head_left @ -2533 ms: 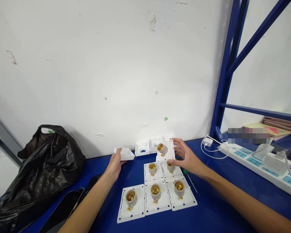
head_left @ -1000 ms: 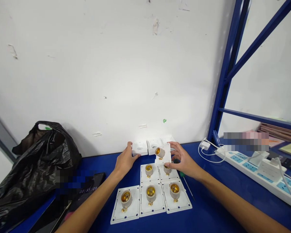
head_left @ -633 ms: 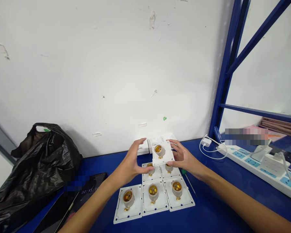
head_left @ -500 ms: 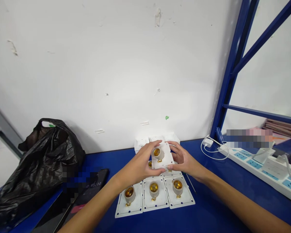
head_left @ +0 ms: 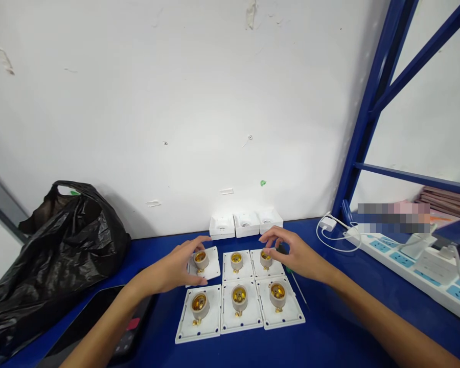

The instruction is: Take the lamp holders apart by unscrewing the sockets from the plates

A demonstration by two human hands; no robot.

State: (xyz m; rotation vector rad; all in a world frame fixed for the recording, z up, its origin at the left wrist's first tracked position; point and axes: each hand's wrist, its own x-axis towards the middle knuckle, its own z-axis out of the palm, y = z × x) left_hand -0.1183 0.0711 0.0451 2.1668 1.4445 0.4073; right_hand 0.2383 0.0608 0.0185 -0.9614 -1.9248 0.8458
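Observation:
Six white square lamp holder plates, each with a round socket and brass contacts, are laid in two rows on a blue table. My left hand (head_left: 176,263) spans the back-left lamp holder (head_left: 210,263), fingers at its far edge and thumb at its near edge; that plate sits slightly turned from the others. My right hand (head_left: 291,248) hovers at the back-right lamp holder (head_left: 274,268), thumb and fingers apart, holding nothing. Between them lies the back-middle lamp holder (head_left: 245,268). The front row has a left (head_left: 210,322), middle (head_left: 249,314) and right lamp holder (head_left: 291,312).
Three white open boxes (head_left: 246,225) stand against the wall. A screwdriver-like rod (head_left: 299,290) lies right of the plates. A black plastic bag (head_left: 72,240) and dark phone-like devices (head_left: 88,317) are at left; a power strip (head_left: 406,260) and blue frame (head_left: 362,112) at right.
The lamp holder that both hands held up over the middle is now at the back left with my left hand. My right hand has let go and moved slightly right.

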